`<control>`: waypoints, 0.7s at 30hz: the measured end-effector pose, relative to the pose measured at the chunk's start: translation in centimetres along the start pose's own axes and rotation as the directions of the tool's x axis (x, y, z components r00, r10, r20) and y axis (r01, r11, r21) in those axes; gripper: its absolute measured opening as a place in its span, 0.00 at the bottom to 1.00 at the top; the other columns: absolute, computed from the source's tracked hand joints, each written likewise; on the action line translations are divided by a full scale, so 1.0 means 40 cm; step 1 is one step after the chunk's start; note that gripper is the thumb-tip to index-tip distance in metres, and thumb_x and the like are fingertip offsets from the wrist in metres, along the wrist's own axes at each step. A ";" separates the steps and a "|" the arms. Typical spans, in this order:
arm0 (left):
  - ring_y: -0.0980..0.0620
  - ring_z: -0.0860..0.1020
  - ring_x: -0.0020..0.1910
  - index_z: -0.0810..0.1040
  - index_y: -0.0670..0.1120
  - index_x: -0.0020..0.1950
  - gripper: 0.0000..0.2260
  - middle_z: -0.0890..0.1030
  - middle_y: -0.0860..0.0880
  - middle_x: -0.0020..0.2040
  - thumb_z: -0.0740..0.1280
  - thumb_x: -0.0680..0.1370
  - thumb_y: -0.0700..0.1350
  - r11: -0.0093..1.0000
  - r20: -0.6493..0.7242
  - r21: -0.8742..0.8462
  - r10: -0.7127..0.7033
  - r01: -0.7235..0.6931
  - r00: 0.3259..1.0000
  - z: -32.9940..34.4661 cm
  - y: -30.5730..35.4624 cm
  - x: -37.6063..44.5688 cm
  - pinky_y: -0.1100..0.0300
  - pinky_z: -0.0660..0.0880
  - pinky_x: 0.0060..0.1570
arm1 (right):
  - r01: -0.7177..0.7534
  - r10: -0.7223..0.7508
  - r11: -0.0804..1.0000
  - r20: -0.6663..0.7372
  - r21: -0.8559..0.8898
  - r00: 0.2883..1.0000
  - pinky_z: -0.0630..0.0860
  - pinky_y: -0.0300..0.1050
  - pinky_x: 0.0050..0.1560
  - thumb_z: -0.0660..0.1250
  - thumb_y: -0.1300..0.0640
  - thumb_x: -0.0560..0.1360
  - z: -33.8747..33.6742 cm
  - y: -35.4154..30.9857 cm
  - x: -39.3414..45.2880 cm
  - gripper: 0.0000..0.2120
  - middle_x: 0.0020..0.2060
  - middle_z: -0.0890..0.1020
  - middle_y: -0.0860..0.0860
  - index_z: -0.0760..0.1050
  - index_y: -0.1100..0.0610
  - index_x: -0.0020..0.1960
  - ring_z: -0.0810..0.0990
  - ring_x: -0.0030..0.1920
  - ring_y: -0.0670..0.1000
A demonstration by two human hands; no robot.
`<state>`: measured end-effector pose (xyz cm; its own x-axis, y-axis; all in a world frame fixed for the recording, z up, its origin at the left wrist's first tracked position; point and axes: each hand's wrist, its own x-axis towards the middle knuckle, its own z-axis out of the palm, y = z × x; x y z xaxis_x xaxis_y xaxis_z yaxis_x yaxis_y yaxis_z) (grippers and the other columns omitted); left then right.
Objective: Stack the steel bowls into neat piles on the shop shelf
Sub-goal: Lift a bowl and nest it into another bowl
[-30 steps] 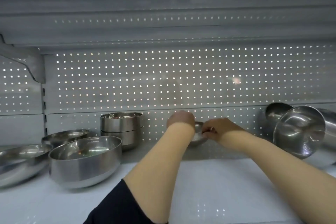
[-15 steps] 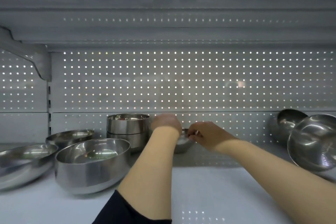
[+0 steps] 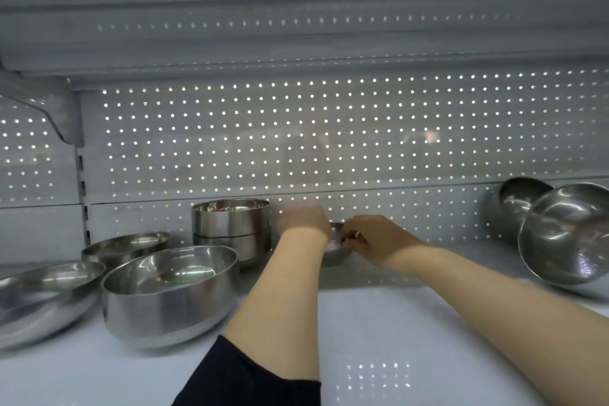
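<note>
The white shelf [image 3: 412, 339] runs the whole width in front of me, closed at the back by a perforated panel [image 3: 263, 142] with light showing through its holes. Along the shelf's left edge lies a wide shallow bowl [image 3: 39, 297], and just beside it, nearer the front edge, stands a deep round bowl [image 3: 168, 293], upright. At the right edge a big bowl [image 3: 566, 234] is tipped on its side with its mouth toward me, and a second tilted bowl [image 3: 517, 201] leans behind it against the back panel. Toward the back, left of centre, sits a short pile of straight-sided bowls [image 3: 232, 231] (two at least, one nested in the other), with a flatter bowl [image 3: 127, 244] to its left. Both my arms reach to the back edge near the middle, a dark sleeve [image 3: 250, 376] on the left one. There my left hand [image 3: 303, 219] and right hand [image 3: 375, 237] meet on a small steel bowl [image 3: 334, 245] resting on the shelf close to the panel, just right of the pile: my right fingers pinch its rim, while my left hand covers its other side, fingers hidden, so I cannot tell its grip.
</note>
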<state>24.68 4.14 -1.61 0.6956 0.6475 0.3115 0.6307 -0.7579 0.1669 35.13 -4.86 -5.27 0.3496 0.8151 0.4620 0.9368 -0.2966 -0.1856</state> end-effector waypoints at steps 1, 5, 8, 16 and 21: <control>0.42 0.70 0.66 0.70 0.42 0.65 0.18 0.71 0.43 0.67 0.65 0.76 0.39 1.000 -0.001 0.015 0.005 -0.005 1.000 0.000 0.002 -0.002 0.53 0.71 0.58 | 0.000 0.000 1.000 0.000 -0.006 1.000 0.67 0.42 0.46 0.59 0.62 0.77 -0.001 -0.001 -0.002 0.09 0.50 0.78 0.51 0.78 0.56 0.52 0.71 0.45 0.49; 0.43 0.71 0.65 0.70 0.43 0.65 0.19 0.72 0.44 0.66 0.66 0.75 0.40 0.997 0.002 0.060 0.044 -0.044 0.999 -0.005 0.014 -0.005 0.53 0.71 0.57 | -0.004 0.004 1.000 0.004 -0.011 1.000 0.70 0.43 0.51 0.60 0.62 0.77 -0.002 0.000 -0.009 0.10 0.52 0.77 0.51 0.77 0.55 0.54 0.74 0.48 0.52; 0.43 0.71 0.64 0.71 0.44 0.63 0.18 0.73 0.44 0.64 0.66 0.74 0.40 0.996 -0.026 0.025 0.087 -0.087 0.996 -0.008 0.034 -0.004 0.53 0.71 0.55 | -0.032 0.032 0.999 -0.017 -0.003 0.999 0.69 0.42 0.49 0.62 0.61 0.76 -0.022 0.005 -0.016 0.11 0.52 0.76 0.48 0.77 0.52 0.56 0.74 0.46 0.51; 0.43 0.75 0.59 0.75 0.44 0.57 0.13 0.77 0.44 0.60 0.67 0.73 0.41 0.972 -0.050 -0.123 0.197 -0.202 0.979 0.003 0.150 -0.029 0.56 0.73 0.50 | -0.224 0.211 0.950 -0.085 -0.215 0.974 0.67 0.39 0.49 0.65 0.55 0.76 -0.225 0.033 -0.092 0.10 0.57 0.76 0.46 0.76 0.48 0.57 0.71 0.46 0.46; 0.50 0.77 0.54 0.80 0.48 0.54 0.11 0.79 0.49 0.56 0.69 0.72 0.46 0.848 0.012 -0.300 0.461 -0.437 0.887 0.016 0.233 -0.107 0.61 0.74 0.54 | -0.197 0.232 0.899 0.043 -0.392 0.972 0.69 0.37 0.48 0.63 0.62 0.72 -0.400 0.079 -0.253 0.16 0.54 0.77 0.43 0.77 0.46 0.54 0.72 0.47 0.43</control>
<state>27.80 -5.63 -2.01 0.9122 0.2259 0.3418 0.1280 -0.9496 0.2860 34.78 -22.01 3.34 0.5561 0.7448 0.3688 0.7785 -0.6222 0.0824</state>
